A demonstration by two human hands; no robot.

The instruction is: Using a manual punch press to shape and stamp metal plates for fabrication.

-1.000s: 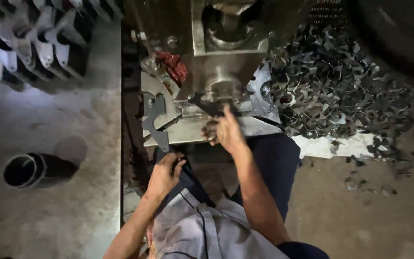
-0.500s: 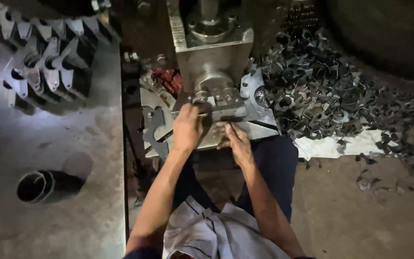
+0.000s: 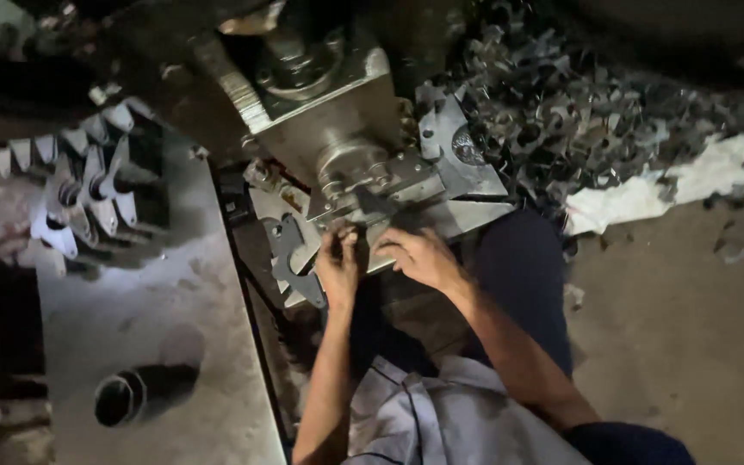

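Dim press bed [image 3: 441,220], both hands — left hand [image 3: 340,265], right hand [image 3: 419,256] — outstretched

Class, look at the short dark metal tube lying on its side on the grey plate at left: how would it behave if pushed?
The short dark metal tube is round and lies on its side, so it would probably roll on the flat grey plate. Being metal, it likely feels stiff and fairly heavy.

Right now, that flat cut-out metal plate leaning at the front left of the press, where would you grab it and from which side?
Take the flat cut-out plate by its lower outer edge, coming from the left over the grey steel table. It hangs off the press bed there, so that edge looks free, while the left hand crowds its right side. A pinch across the thin sheet probably suits best.
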